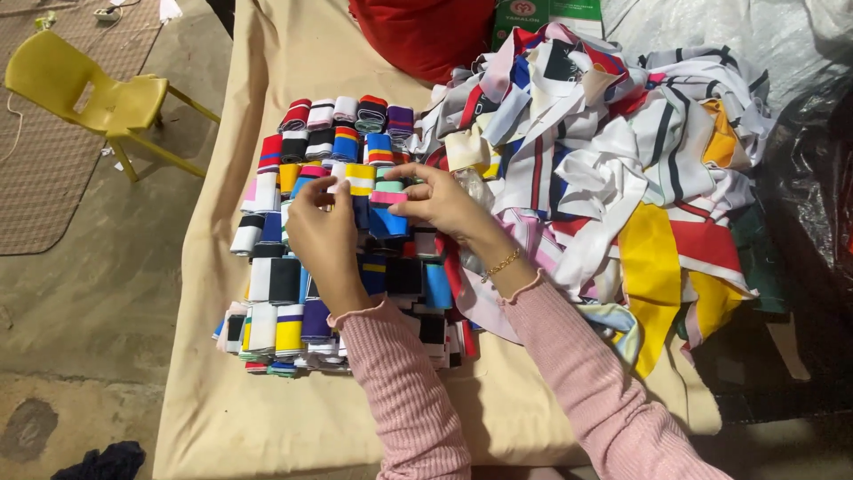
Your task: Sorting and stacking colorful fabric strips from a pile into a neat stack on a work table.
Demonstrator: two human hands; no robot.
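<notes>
Both hands work over rows of folded fabric strips (329,258) laid edge to edge on a table w/ a tan cloth cover (222,391). The right hand (442,200) has thumb + fingertips clamped on a small folded strip (388,193), pink and green bands showing, held just above the middle of the rows. The left hand (322,233) is just beside it, fingers bent and close together, tips at the same strip's left end; can't tell if they actually pinch it or only touch. Both arms in pink ribbed sleeves (404,391); thin gold bracelet (502,264) on the right wrist.

Around: to the right, touching the rows, a big loose heap of unfolded strips (622,169), white, striped, yellow, red, spilling to the table's right edge. A red cushion-like thing (426,31) at the far end, a green box (546,16) next to it, both cut off by the frame top. Clear plastic sheet (711,22) top right, black plastic bag (813,187) along the right side.

Room: bare concrete-looking floor (89,302) left of the table, small yellow plastic chair (93,89) on it, part of a patterned mat (44,191) under the chair. Dark bundle (102,462) bottom left, too dim to name.

Hidden: the wrists cover the middle rows; the heap buries whatever lies beneath.
</notes>
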